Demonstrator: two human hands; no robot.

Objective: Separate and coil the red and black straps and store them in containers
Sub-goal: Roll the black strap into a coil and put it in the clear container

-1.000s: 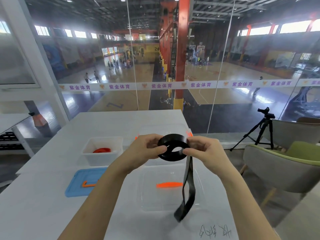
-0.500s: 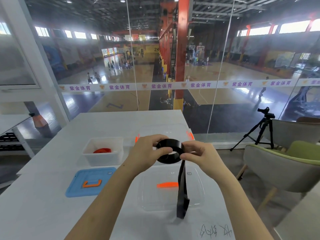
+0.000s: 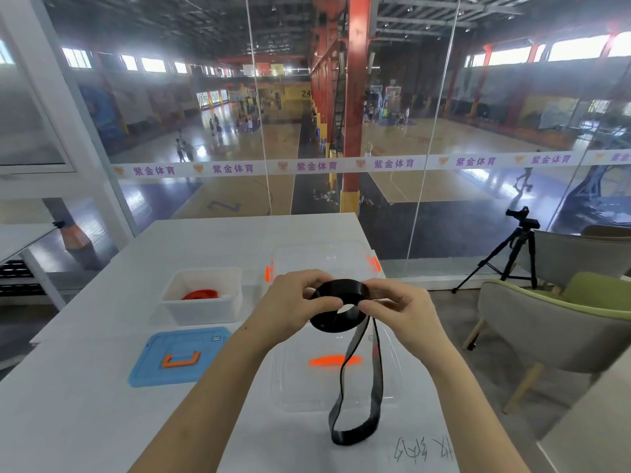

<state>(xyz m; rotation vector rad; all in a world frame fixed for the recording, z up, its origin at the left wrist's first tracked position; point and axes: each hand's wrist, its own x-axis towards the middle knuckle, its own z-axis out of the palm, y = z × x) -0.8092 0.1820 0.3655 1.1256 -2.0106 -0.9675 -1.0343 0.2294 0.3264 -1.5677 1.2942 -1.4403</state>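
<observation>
The tail [image 3: 355,435] of the black strap [image 3: 329,324] has been swung into a hanging loop, the coil being pinched between left hand [image 3: 293,302] and right hand [image 3: 401,310], so winding is judged unfinished.

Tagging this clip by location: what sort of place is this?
Probably a glassed-in room overlooking an indoor sports hall: basketball courts with players below, glass wall, white work table.

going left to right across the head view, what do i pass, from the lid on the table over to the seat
blue lid → left hand → black strap coil → right hand → chair
</observation>
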